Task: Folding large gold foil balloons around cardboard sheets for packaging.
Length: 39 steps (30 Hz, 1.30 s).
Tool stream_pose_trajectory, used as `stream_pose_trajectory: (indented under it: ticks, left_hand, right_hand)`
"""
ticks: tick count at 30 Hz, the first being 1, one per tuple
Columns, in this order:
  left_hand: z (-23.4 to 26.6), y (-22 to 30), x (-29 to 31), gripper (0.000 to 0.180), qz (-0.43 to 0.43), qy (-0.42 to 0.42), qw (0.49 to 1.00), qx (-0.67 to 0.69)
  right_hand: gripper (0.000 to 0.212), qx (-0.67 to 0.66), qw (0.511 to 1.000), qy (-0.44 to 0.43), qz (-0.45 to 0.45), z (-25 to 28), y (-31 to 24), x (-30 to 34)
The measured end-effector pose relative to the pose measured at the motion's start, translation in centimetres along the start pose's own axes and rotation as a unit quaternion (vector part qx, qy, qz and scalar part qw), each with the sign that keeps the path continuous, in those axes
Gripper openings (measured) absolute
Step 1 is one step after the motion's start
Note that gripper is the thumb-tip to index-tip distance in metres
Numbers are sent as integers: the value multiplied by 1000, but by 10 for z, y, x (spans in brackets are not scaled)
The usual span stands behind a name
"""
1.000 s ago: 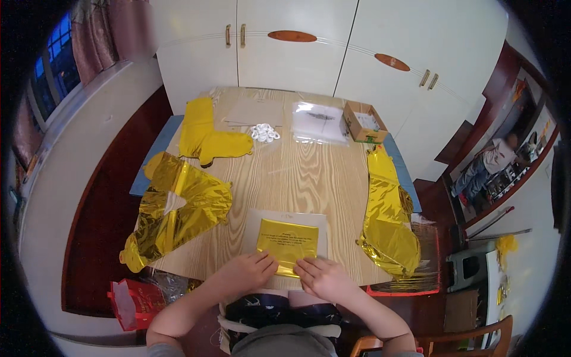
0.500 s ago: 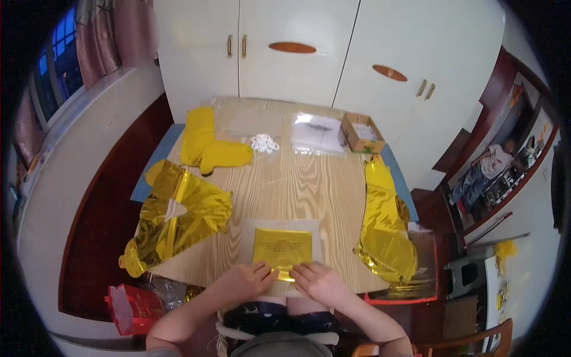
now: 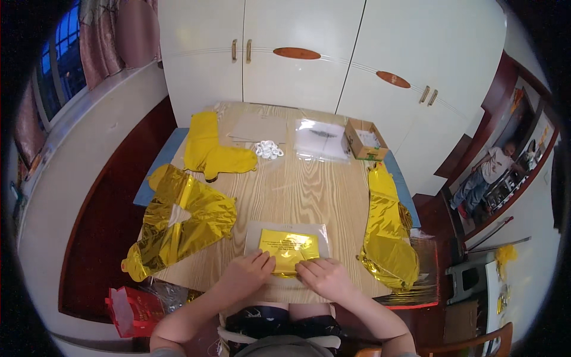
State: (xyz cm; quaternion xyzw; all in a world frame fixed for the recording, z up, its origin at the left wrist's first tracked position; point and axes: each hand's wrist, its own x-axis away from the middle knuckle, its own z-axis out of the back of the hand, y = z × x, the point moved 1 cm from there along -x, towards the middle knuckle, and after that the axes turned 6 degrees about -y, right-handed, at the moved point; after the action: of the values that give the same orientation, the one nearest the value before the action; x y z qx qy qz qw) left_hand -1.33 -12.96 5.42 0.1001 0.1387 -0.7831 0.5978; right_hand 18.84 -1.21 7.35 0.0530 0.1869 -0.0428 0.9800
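A gold foil balloon, folded into a flat rectangle (image 3: 289, 242) with small dark print, lies on a pale card sheet (image 3: 253, 233) at the near edge of the table. My left hand (image 3: 250, 269) pinches its near left corner, fingertips on top of the foil. At the near right corner, my right hand (image 3: 325, 278) has its fingers pressed together on the foil. The thumbs are mostly hidden under the hands. Flattened gold foil balloons lie to both sides: a crumpled one (image 3: 208, 208) at left, an angled one (image 3: 205, 149) behind it, another (image 3: 383, 226) at right.
Toward the back lie a pile of white rings (image 3: 269, 150), card sheets (image 3: 257, 127), a clear plastic sleeve (image 3: 321, 140) and a small cardboard box (image 3: 364, 143). A red bag (image 3: 134, 312) stands below the table at left. A person (image 3: 491, 169) stands in the doorway at right.
My hands have shifted slightly forward and a little apart along the foil's near edge. The bright strip at that edge is now less visible. The whole view has tilted a little.
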Motion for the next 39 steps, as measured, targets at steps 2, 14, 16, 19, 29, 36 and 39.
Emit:
stream_pose_trajectory:
  ticks: [2, 14, 16, 19, 29, 36, 39]
  left_hand:
    - [3, -4, -2, 28, 15, -24, 1000, 12]
    - [81, -39, -41, 15, 40, -243, 964, 96]
    - [87, -45, -41, 18, 55, -242, 963, 110]
    - [88, -50, -45, 20, 80, -225, 962, 133]
    - [85, -43, -40, 17, 83, -238, 961, 117]
    - [75, -29, -27, 13, 76, -208, 969, 110]
    - [77, -19, -26, 22, 66, -221, 968, 98]
  right_hand:
    - [24, -26, 1000, -9, -13, 7, 6, -7]
    - [26, -292, 935, -55, -192, -7, 139, -78]
    - [26, -232, 953, -85, -177, -42, 158, -97]
    - [22, -99, 988, -28, -115, -103, 177, -115]
    - [15, 35, 977, -124, -168, -111, 160, -119]
    - [17, -88, 971, -65, -213, -71, 138, -72]
    - [20, -85, 972, -53, -211, -74, 146, -47]
